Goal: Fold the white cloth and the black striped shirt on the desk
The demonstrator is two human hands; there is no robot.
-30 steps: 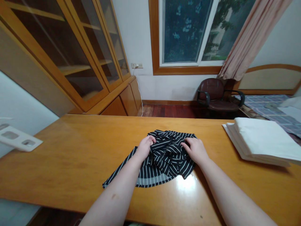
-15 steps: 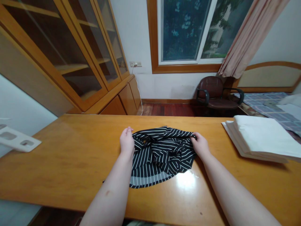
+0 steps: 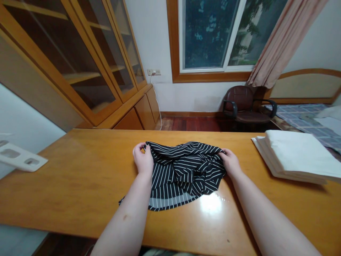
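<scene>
A black garment with white stripes (image 3: pixel 183 170) lies bunched and partly folded on the wooden table (image 3: pixel 80 181). My left hand (image 3: pixel 144 158) pinches its far left corner between thumb and fingers. At the far right corner, my right hand (image 3: pixel 229 161) grips the cloth edge. The far edge runs between both hands in loose folds. Toward me, a curved hem with a paler inner side rests on the tabletop. Part of the garment's left side is hidden behind my left forearm.
On the right of the table sits a stack of white folded sheets (image 3: pixel 298 153). A white plastic object (image 3: pixel 21 156) is at the left edge. Beyond the table are a glass-door cabinet (image 3: pixel 87 64), a brown armchair (image 3: pixel 241 103) and a bed (image 3: pixel 306 113).
The garment's far edge has been drawn wider and flatter between my hands. My left hand now holds a raised corner, and my right hand has shifted slightly right.
</scene>
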